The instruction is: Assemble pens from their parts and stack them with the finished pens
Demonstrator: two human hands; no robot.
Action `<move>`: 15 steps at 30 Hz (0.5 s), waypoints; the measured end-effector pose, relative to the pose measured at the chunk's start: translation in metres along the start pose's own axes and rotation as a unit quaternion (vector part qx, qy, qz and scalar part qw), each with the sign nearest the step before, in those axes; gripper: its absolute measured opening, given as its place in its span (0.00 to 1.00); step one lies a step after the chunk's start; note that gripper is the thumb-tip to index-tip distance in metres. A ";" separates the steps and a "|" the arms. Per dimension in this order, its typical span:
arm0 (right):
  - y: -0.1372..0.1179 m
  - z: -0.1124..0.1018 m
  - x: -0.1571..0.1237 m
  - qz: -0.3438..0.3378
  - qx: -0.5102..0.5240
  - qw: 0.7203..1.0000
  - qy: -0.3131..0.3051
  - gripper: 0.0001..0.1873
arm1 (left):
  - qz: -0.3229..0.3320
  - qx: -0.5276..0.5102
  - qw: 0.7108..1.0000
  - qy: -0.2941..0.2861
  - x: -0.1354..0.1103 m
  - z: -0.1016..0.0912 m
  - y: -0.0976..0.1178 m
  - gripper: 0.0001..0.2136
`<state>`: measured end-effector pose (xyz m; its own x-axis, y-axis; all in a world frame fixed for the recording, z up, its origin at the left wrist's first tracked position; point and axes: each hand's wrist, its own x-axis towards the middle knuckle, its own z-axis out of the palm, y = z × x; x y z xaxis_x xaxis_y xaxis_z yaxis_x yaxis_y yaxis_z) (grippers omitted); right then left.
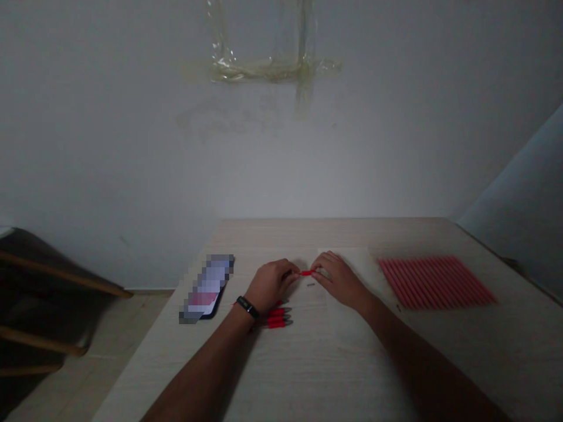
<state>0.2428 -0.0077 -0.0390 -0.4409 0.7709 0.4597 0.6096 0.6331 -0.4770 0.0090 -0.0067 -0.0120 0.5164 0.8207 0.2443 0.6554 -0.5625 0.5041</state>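
Quietly, the person sat at the pale wooden bench [308,375] with both forearms stretched out across it. The left hand [269,284], with a black band [247,306] on its wrist, and the right hand [338,280] met near the middle of the bench, a little toward its far side. Between them they held a small red piece [306,272]. Each grip was closed on it. The left hand's fingertips pinched one end and the right hand's the other, so only a short stretch of red showed in the gap. The piece sat low over the bench, and I could not tell whether it touched the surface.

The right hand lay over a pale sheet of paper [352,328] spread flat on the bench. A tiny dark bit [310,285] lay just on the near side of the red piece. Close beside the left wrist, a few red pens [278,316] with dark tips lay side by side, tips pointing toward the right. Well off to the right, a row of red tubes [435,281] lay flat and packed edge to edge. Left of the left hand a phone [206,288] lay face up near the bench's edge.

Behind the bench stood a grey wall with strips of yellowed tape [268,67] stuck high on it. A dark chair [39,293] with wooden rails stood off the bench's left side.
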 end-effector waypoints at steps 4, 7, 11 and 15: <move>-0.001 0.002 -0.001 0.017 0.027 0.999 0.015 0.11 | -0.002 -0.005 1.000 0.005 0.000 0.001 -0.001 0.11; -0.001 0.002 -0.001 -0.003 0.013 1.000 -0.004 0.04 | -0.003 -0.007 1.000 0.005 0.000 0.002 -0.001 0.12; 0.000 -0.002 0.001 -0.014 0.003 1.000 -0.003 0.02 | -0.008 -0.007 1.000 0.003 0.000 0.000 -0.001 0.11; 0.001 -0.008 0.001 -0.006 0.012 1.000 0.006 0.02 | -0.014 0.001 1.000 0.002 0.001 -0.001 -0.002 0.10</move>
<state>0.2484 -0.0066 -0.0334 -0.4404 0.7622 0.4744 0.5888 0.6441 -0.4884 0.0072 -0.0049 -0.0121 0.4953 0.8370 0.2326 0.6715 -0.5388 0.5087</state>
